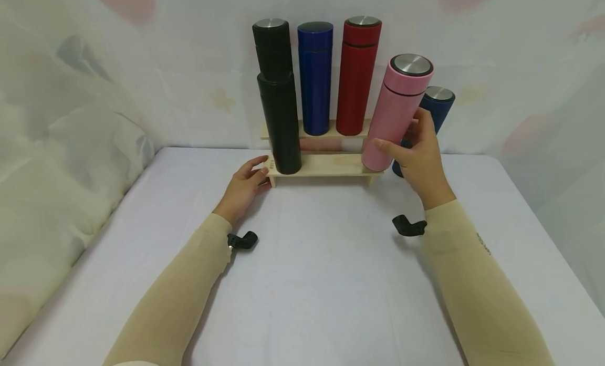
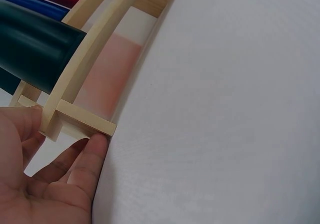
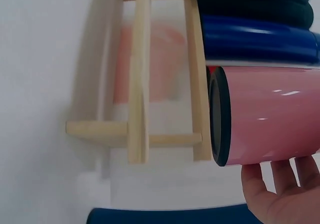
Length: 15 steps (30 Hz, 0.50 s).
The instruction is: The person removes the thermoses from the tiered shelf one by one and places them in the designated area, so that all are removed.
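A pink thermos bottle (image 1: 397, 108) with a steel-topped lid is gripped by my right hand (image 1: 420, 150), thumb in front. In the right wrist view, the base of the bottle hangs apart from the lower board of the two-tier wooden rack (image 3: 139, 74), near its right end. My left hand (image 1: 243, 190) pinches the rack's left end, with the thumb at the board and fingers at the leg (image 2: 85, 118). On the lower tier at the left stands a dark green bottle (image 1: 280, 124). Behind are a blackish bottle (image 1: 274, 48), a blue bottle (image 1: 315, 82) and a red bottle (image 1: 357, 77) on the upper tier.
A navy bottle (image 1: 438, 106) stands right of the rack, partly hidden behind my right hand. White cloth covers the table (image 1: 321, 271). A patterned fabric backdrop (image 1: 189, 66) rises behind the rack and along both sides.
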Available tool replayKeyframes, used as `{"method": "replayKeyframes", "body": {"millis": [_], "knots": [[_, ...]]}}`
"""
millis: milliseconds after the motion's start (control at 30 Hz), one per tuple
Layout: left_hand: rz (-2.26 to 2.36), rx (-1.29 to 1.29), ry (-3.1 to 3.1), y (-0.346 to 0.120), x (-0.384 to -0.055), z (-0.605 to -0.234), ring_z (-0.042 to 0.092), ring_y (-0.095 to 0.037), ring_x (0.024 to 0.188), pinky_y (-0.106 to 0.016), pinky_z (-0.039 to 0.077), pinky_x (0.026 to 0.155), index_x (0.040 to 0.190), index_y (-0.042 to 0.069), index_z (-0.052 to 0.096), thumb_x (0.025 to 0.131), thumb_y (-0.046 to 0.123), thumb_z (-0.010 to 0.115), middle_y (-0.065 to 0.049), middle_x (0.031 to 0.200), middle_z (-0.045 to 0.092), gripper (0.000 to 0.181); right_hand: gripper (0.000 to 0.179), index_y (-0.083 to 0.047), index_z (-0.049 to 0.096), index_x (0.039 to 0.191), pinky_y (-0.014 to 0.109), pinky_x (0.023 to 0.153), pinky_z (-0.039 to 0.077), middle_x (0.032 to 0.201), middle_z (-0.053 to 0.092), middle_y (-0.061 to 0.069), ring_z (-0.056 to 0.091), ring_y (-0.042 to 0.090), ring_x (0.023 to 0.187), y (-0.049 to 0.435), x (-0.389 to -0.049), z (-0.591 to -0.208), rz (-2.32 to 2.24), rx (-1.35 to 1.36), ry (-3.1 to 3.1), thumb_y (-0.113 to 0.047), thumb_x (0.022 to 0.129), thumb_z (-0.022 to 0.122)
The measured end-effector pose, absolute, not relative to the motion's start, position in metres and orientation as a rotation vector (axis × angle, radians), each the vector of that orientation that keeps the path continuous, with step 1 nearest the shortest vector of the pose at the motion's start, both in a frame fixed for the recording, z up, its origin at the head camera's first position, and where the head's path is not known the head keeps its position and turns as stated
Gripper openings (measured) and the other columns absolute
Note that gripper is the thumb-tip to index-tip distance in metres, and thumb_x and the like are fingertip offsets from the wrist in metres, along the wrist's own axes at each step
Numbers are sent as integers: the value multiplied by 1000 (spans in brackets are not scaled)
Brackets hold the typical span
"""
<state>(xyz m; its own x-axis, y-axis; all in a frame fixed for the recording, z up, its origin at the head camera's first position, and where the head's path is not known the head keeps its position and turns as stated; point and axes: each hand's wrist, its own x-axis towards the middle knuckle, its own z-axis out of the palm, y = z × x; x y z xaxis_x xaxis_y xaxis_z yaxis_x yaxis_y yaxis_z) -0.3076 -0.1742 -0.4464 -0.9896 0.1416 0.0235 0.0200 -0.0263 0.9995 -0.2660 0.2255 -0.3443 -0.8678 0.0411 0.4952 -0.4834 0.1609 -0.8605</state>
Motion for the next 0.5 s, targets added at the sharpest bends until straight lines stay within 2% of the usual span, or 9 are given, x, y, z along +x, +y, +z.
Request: {"method": "replayKeyframes", "body": {"millis": [500], "knots": [[2179,197,2128,-175,-308,-446,56,-36,139,-44,52,113,165,9,47,116,16,59,-24,157,50,51,75,-22,48,155,40,108,51,150,52,10,52,30,135,263,-262,-331,1879,291,-1866,-4,93,86]]}}
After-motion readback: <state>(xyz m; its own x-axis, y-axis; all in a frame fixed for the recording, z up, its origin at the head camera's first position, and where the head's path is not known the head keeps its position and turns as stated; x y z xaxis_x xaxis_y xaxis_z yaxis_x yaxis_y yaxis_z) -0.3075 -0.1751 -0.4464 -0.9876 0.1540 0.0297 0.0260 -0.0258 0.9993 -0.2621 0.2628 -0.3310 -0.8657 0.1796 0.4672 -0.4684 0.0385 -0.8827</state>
